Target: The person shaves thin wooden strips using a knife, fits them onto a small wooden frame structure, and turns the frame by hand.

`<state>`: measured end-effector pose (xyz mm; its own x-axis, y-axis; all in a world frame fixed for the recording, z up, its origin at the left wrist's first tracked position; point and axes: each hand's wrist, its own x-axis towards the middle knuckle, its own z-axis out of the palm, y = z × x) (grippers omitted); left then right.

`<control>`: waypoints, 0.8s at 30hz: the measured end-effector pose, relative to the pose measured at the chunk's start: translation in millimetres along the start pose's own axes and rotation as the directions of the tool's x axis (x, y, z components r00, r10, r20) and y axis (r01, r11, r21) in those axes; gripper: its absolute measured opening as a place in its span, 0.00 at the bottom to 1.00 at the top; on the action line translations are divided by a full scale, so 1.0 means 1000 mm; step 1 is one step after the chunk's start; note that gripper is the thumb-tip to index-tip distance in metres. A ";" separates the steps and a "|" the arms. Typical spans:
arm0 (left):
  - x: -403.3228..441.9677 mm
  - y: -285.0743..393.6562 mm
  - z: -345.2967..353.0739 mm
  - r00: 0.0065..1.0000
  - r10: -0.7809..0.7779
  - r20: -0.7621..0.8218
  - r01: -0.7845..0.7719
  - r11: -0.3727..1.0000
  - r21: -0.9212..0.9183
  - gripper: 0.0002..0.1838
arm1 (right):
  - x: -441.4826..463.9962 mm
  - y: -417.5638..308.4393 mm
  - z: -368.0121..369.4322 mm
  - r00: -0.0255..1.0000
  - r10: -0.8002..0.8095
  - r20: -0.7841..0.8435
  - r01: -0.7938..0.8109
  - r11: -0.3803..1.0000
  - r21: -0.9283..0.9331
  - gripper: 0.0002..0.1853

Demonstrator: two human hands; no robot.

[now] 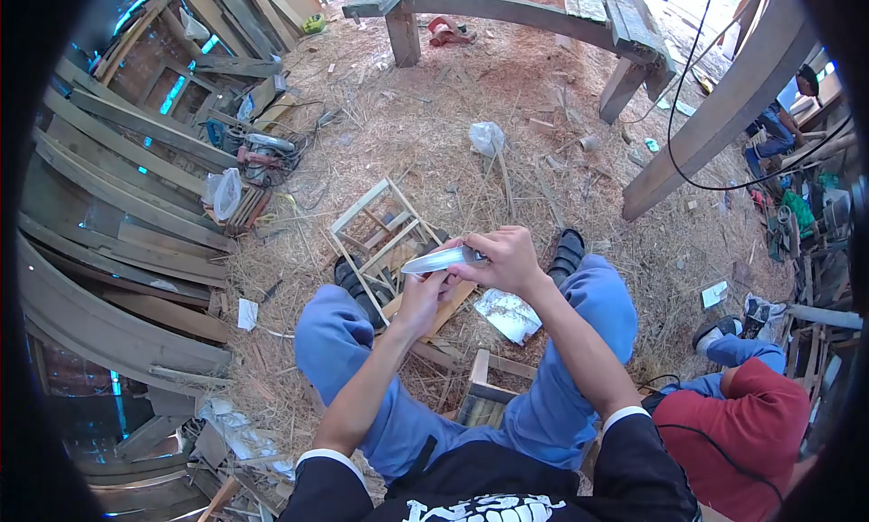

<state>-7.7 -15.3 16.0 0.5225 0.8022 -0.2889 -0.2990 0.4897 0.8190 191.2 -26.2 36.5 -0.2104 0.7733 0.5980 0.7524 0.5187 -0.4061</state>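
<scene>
A pale, shiny, flat object (434,260), perhaps a blade or a small plastic pack, is held up between my two hands above my knees. My right hand (502,261) is closed round its dark right end. Close below the object, my left hand (429,296) has its fingers bent together; what they grip is too small to make out. Beyond and below the hands, a light wooden frame (360,202) stands on the shavings between my feet. A white speckled sheet (509,316) lies by my right leg, and a small wooden piece (480,368) is near my lap.
Planks (118,187) line the left side, beside power tools (262,155). A wooden bench (507,10) is ahead, and a slanted post (688,114) at the right. A person in red (738,431) sits close at right; another person (778,124) is farther back.
</scene>
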 end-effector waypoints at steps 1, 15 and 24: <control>0.000 0.001 0.000 1.000 -0.005 0.005 0.006 1.000 -0.022 0.23 | 0.001 0.000 -0.002 1.000 -0.002 0.003 0.002 1.000 -0.003 0.23; 0.000 0.007 -0.002 0.996 0.082 0.037 -0.085 0.993 0.086 0.20 | -0.001 0.016 -0.014 0.991 0.062 -0.119 -0.072 0.994 -0.078 0.24; -0.003 0.000 -0.002 0.999 0.005 0.041 -0.007 0.999 0.044 0.20 | -0.005 0.014 -0.015 0.993 0.046 -0.107 -0.056 0.995 -0.089 0.22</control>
<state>-11.0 -17.0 16.3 0.5537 0.7897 -0.2643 -0.2671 0.4690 0.8419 211.9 -28.0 38.4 -0.1075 0.7528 0.6494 0.8153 0.4406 -0.3758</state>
